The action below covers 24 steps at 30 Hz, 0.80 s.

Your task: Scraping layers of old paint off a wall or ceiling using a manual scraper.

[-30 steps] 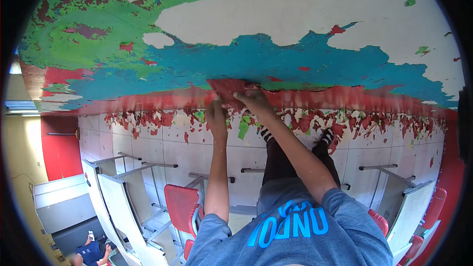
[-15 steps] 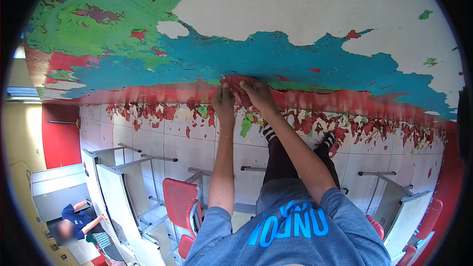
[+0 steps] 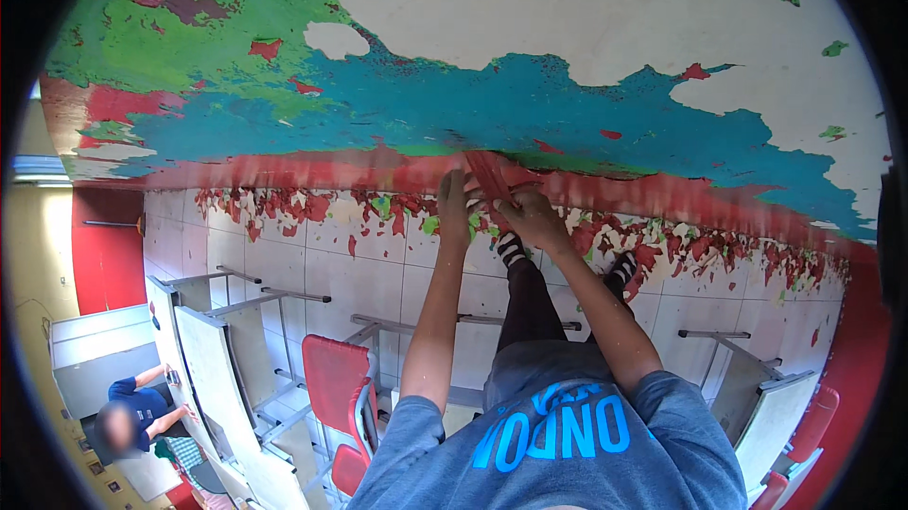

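Note:
Both of my arms reach out to the foot of a wall (image 3: pixel 586 28) with peeling green, teal, red and white paint. My right hand (image 3: pixel 532 219) is closed around the lower end of a flat red scraper-like tool (image 3: pixel 489 174). The tool's tip lies on the red band of the wall. My left hand (image 3: pixel 457 209) grips the same tool from the left, fingers laid along its blade. The tool is blurred. My feet in black-and-white shoes (image 3: pixel 512 248) stand on the tiles just below the hands.
Paint flakes (image 3: pixel 312 207) litter the white tiled floor (image 3: pixel 378 274) along the wall. Grey desks (image 3: pixel 222 349) and a red chair (image 3: pixel 333 376) stand to the left, more desks (image 3: pixel 766 415) to the right. Another person in a blue shirt (image 3: pixel 132 406) is at the lower left.
Both hands stay on the tool and have shifted slightly right along the red band. The view has tilted. The person at the lower left has moved within view.

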Each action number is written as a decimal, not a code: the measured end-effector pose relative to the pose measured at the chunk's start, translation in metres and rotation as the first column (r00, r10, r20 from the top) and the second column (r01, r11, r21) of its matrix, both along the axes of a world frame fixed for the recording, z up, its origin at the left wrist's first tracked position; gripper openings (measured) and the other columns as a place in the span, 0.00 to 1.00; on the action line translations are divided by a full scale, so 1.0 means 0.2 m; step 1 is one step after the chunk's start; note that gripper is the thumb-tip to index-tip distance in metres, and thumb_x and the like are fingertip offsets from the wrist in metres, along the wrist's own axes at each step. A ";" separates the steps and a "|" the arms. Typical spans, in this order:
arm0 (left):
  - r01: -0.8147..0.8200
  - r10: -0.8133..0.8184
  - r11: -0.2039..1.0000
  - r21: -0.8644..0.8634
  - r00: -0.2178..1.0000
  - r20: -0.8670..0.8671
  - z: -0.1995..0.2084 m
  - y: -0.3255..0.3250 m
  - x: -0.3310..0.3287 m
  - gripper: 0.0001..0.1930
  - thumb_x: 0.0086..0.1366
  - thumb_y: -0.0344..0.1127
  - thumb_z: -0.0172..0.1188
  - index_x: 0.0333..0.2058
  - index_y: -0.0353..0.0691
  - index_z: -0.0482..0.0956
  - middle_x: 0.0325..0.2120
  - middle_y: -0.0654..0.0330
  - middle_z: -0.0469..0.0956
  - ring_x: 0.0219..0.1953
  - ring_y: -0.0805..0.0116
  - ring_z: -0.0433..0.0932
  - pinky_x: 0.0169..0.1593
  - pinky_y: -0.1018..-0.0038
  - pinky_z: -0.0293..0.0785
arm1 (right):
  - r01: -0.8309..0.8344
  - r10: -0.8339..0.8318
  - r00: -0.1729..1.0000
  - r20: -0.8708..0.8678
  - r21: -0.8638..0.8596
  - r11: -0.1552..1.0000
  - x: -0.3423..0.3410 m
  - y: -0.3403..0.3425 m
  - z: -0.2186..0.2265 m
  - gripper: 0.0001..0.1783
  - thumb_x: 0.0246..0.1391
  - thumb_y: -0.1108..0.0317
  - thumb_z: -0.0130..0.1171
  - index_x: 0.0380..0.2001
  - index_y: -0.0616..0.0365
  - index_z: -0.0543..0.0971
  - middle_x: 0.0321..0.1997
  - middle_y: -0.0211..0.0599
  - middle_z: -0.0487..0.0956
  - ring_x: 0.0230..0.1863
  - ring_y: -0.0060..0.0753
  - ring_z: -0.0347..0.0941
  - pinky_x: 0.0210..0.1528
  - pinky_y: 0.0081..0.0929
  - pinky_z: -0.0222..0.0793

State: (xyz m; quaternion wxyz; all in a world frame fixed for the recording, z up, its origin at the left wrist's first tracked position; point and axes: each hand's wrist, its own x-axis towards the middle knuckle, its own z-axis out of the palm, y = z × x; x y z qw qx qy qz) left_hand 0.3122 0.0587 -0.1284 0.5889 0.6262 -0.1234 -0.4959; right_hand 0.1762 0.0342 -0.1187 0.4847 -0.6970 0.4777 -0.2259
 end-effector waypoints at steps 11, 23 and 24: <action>0.006 0.083 0.988 -0.154 0.819 0.567 -0.19 0.02 -0.15 0.16 0.60 0.35 0.46 0.16 0.32 0.60 0.12 0.58 0.56 0.17 0.71 0.55 0.22 0.70 0.54 | 0.149 -0.184 0.976 -0.118 -0.252 0.956 -0.05 -0.04 -0.06 0.24 0.43 0.48 0.55 0.25 0.62 0.75 0.22 0.38 0.73 0.25 0.32 0.69 0.26 0.29 0.62; 0.091 0.030 0.991 -0.097 0.558 0.829 -0.17 0.19 -0.17 0.07 0.54 0.29 0.49 0.21 0.31 0.68 0.15 0.45 0.66 0.18 0.50 0.67 0.23 0.65 0.62 | 0.452 -0.450 0.888 0.093 0.003 0.892 0.38 -0.09 -0.39 0.22 0.49 0.54 0.50 0.16 0.63 0.74 0.14 0.41 0.72 0.17 0.32 0.68 0.21 0.30 0.60; 0.182 -0.080 0.983 -0.025 0.545 0.834 -0.16 0.20 -0.13 0.06 0.53 0.29 0.49 0.21 0.31 0.68 0.14 0.45 0.67 0.18 0.53 0.68 0.23 0.66 0.62 | 0.499 -0.495 0.862 0.114 -0.013 0.866 0.39 -0.08 -0.42 0.23 0.49 0.55 0.49 0.12 0.65 0.72 0.10 0.43 0.69 0.13 0.35 0.66 0.19 0.32 0.59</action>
